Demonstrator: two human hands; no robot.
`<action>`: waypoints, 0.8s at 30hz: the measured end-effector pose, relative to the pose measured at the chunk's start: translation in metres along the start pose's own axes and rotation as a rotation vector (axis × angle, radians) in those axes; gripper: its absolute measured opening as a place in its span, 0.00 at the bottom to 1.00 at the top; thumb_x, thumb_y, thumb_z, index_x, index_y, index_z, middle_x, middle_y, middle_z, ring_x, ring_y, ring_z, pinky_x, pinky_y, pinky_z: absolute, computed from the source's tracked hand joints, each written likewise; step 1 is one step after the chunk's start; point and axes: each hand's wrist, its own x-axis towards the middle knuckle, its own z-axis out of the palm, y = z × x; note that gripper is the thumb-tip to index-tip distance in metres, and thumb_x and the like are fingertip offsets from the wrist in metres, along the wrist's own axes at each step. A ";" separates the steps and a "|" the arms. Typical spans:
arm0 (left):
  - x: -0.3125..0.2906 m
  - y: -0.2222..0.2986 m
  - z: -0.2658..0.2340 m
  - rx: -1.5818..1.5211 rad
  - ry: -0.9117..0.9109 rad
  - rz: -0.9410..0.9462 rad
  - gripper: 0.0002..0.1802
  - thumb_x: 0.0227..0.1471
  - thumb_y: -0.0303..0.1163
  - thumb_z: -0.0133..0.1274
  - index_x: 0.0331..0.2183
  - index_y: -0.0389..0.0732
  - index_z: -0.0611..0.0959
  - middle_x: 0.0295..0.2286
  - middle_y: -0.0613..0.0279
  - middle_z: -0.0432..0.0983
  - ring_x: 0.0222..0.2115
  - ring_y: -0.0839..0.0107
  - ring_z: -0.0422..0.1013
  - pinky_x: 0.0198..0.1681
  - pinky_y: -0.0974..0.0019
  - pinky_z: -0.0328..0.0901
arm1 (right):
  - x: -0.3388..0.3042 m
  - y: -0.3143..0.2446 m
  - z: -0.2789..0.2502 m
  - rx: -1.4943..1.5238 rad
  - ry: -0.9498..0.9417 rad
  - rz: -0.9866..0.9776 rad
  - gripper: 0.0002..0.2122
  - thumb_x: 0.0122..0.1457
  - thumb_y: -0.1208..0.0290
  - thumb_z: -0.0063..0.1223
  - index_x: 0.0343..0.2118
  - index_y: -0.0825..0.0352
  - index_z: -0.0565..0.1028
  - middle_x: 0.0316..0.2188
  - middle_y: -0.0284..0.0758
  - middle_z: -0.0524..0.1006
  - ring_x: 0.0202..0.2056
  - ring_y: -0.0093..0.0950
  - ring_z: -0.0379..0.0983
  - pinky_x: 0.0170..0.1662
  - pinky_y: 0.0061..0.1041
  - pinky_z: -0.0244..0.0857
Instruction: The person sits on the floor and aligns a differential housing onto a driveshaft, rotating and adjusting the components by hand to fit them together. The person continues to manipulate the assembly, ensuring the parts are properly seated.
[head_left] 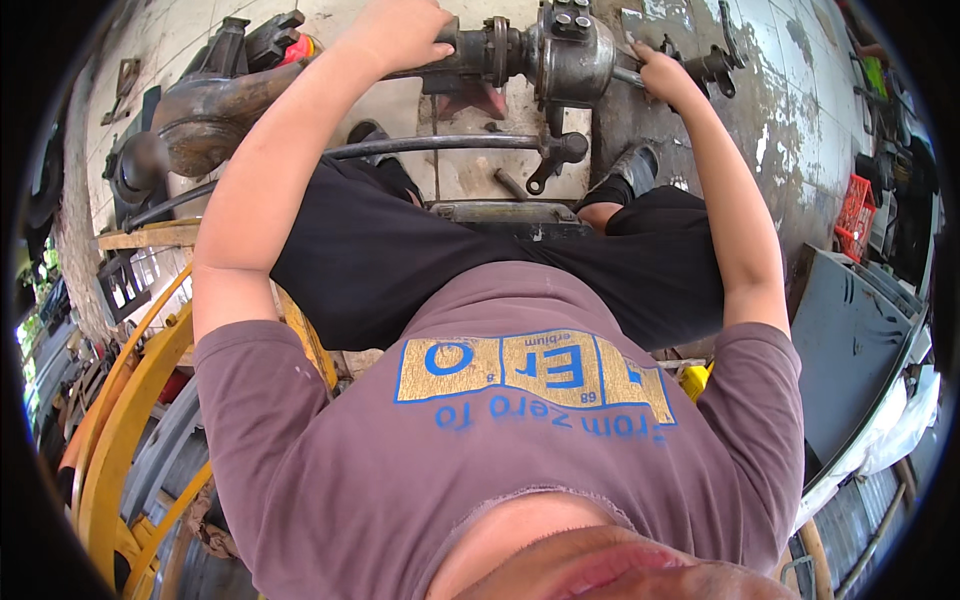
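Observation:
A heavy dark metal axle-like assembly lies across the far side, with a bulky rounded housing [578, 55] in its middle. My left hand [400, 35] is closed over the thick dark tube [462, 45] left of the housing, its thumb along the near side. On the other side, the fingers of my right hand [668, 78] are around a thinner metal shaft [627, 77] that sticks out of the housing; part of the grip is hidden. Nearer to me, a long steel rod [440, 143] with a jointed end [565, 148] runs across between my legs.
A large rusty housing [205, 115] stands at the left. On the tiled floor lies a short metal pin [510, 184], near my feet. Yellow curved metal [125, 440] rises at lower left. A red plastic crate [855, 215] and a grey metal cabinet [850, 340] are at the right.

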 end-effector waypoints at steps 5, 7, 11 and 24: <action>-0.001 -0.009 0.001 0.025 -0.032 -0.042 0.28 0.59 0.52 0.63 0.55 0.45 0.85 0.46 0.54 0.86 0.50 0.53 0.80 0.55 0.48 0.73 | -0.013 -0.045 -0.006 0.150 0.223 -0.276 0.31 0.62 0.79 0.41 0.70 0.56 0.72 0.61 0.45 0.80 0.54 0.41 0.82 0.59 0.36 0.73; 0.006 -0.005 -0.004 0.074 0.000 -0.012 0.27 0.61 0.51 0.61 0.55 0.45 0.85 0.46 0.57 0.85 0.50 0.55 0.80 0.56 0.49 0.72 | -0.010 -0.020 0.007 -0.095 0.010 0.012 0.30 0.62 0.78 0.41 0.69 0.55 0.73 0.62 0.47 0.78 0.62 0.47 0.75 0.66 0.38 0.66; 0.005 -0.006 -0.001 0.119 -0.091 -0.027 0.27 0.61 0.51 0.61 0.55 0.44 0.85 0.46 0.57 0.86 0.49 0.54 0.80 0.55 0.49 0.72 | -0.014 -0.033 -0.007 0.022 0.345 -0.240 0.30 0.62 0.77 0.42 0.69 0.55 0.73 0.58 0.53 0.79 0.61 0.53 0.74 0.65 0.43 0.67; 0.013 -0.010 -0.008 0.107 -0.102 -0.019 0.29 0.61 0.52 0.61 0.56 0.43 0.85 0.49 0.56 0.85 0.51 0.54 0.80 0.55 0.49 0.73 | -0.013 -0.028 -0.006 0.093 -0.184 0.248 0.35 0.59 0.81 0.43 0.70 0.47 0.73 0.45 0.54 0.85 0.42 0.44 0.85 0.49 0.39 0.75</action>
